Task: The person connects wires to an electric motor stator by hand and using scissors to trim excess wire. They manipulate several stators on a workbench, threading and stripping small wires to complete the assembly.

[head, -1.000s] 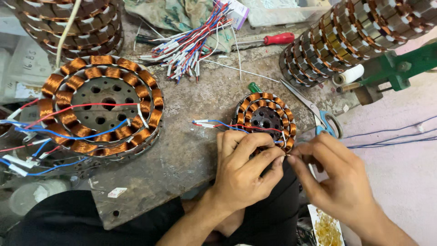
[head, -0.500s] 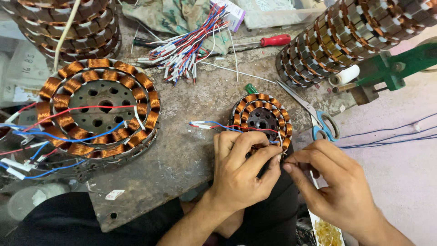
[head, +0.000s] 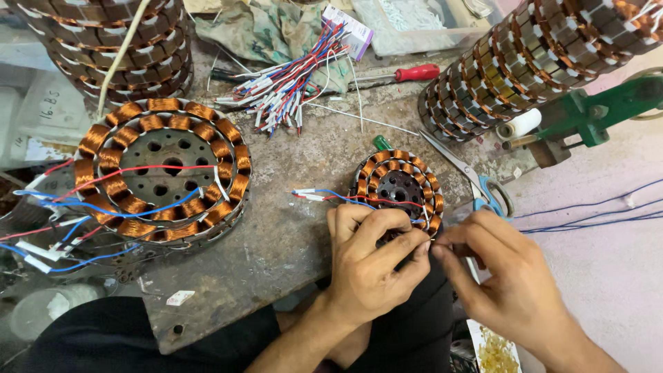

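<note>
My left hand (head: 369,266) and right hand (head: 507,269) have barely shifted, fingers still pinching a wire at the small coil's (head: 399,188) five o'clock edge.

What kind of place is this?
Likely a small motor-winding or repair workshop: copper-wound stators lie on a worn bench, with a bundle of cut wires, scissors and a red-handled screwdriver.

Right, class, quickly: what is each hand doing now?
Left hand: closed, gripping the small stator at its near edge.
Right hand: fingers pinched at that edge; what it holds cannot be told.
</note>
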